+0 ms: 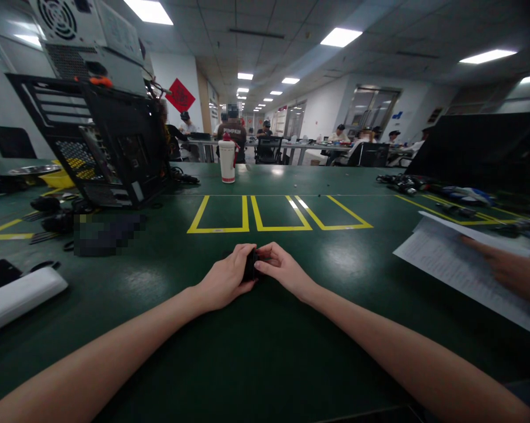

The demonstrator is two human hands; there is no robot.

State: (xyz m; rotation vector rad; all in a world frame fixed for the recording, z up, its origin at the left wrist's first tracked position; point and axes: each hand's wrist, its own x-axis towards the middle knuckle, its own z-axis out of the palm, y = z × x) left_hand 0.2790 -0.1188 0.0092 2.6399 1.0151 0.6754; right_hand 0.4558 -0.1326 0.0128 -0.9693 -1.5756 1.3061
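Left hand (227, 276) clamped around a small black object (250, 265) | right hand (287, 271) touching its right side, fingertips bent in | object at the middle of the green table (177, 329), on the near side of the yellow tape outlines (246, 220) | papers (459, 261) to the right, under another person's hand (512, 267)

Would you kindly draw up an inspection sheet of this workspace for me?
Surface: green table with yellow tape outlines.
Things in hand: small black object, partly hidden by fingers.
Clutter: black computer case at left, white-and-red cup farther back, papers at right.
Hands: left hand grips the small black object; right hand has its fingertips on its side.
Cables: dark cables beside the case, another tangle toward the right.
Surroundings: another person's hand at the papers; people at farther tables; ceiling lights lit.
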